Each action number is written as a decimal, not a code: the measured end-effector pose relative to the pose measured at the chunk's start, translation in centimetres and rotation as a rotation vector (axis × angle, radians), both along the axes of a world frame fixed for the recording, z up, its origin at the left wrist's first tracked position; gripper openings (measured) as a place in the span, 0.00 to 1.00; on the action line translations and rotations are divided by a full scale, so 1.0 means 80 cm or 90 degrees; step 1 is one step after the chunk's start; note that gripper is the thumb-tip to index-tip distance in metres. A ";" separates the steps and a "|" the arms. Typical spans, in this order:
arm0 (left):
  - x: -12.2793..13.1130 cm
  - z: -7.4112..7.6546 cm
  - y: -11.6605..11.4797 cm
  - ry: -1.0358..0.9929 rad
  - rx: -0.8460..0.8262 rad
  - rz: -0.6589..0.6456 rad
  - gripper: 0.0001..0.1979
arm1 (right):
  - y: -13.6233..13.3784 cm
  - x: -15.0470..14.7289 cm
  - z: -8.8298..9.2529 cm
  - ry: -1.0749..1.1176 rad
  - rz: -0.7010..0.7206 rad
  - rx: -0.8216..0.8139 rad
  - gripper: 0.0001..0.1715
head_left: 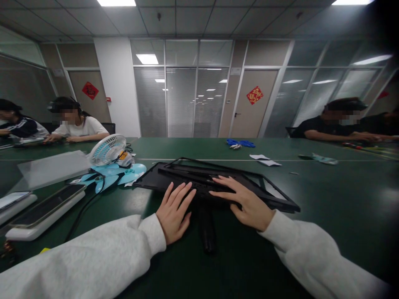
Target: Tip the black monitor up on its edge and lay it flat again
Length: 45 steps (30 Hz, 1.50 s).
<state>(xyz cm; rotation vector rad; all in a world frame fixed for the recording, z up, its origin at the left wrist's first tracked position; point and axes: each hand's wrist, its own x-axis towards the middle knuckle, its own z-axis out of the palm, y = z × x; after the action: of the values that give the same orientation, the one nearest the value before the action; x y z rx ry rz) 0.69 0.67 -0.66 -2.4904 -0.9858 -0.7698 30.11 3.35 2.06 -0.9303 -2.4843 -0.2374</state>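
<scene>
In front of me on the green table lies a flat black panel (151, 177), apparently a taken-apart screen housing. A thin black rectangular frame (280, 194) rests over it towards the right, with a long dark strip across the middle. My left hand (176, 211) lies on the near edge, fingers stretched out. My right hand (249, 203) touches the middle of the parts with its fingers spread; nothing shows inside its grasp. Between my hands a dark rounded post (207, 230) reaches towards me. Whether it joins the panel is hard to see.
At left are light-blue fan blades (109, 176), a white fan grille (107, 150), a clear plastic sheet (52, 168), and a phone (51, 203) on a white block with a black cable. Blue gloves (241, 143) and paper scraps (264, 160) lie farther back. Other people sit across.
</scene>
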 end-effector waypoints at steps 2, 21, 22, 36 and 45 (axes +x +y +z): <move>0.000 -0.001 0.001 -0.004 0.001 0.000 0.34 | -0.001 0.000 0.002 0.002 0.003 -0.008 0.47; -0.002 -0.007 0.007 -0.068 -0.021 -0.060 0.30 | -0.009 0.005 0.022 0.006 -0.264 -0.012 0.31; -0.003 -0.007 0.007 -0.068 -0.022 -0.060 0.30 | -0.007 0.006 0.020 0.000 -0.284 -0.021 0.31; -0.003 -0.009 0.007 -0.118 -0.014 -0.071 0.26 | -0.009 0.001 0.016 -0.034 -0.312 0.089 0.31; -0.004 -0.007 0.007 -0.140 -0.004 -0.086 0.22 | -0.025 -0.018 0.023 -0.034 -0.283 0.124 0.27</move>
<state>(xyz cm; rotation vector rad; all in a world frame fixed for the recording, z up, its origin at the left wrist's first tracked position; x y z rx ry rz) 0.40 1.20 -1.19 -2.5379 -0.8964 -1.1046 28.70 1.34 3.89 -1.3927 -2.2206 -0.6429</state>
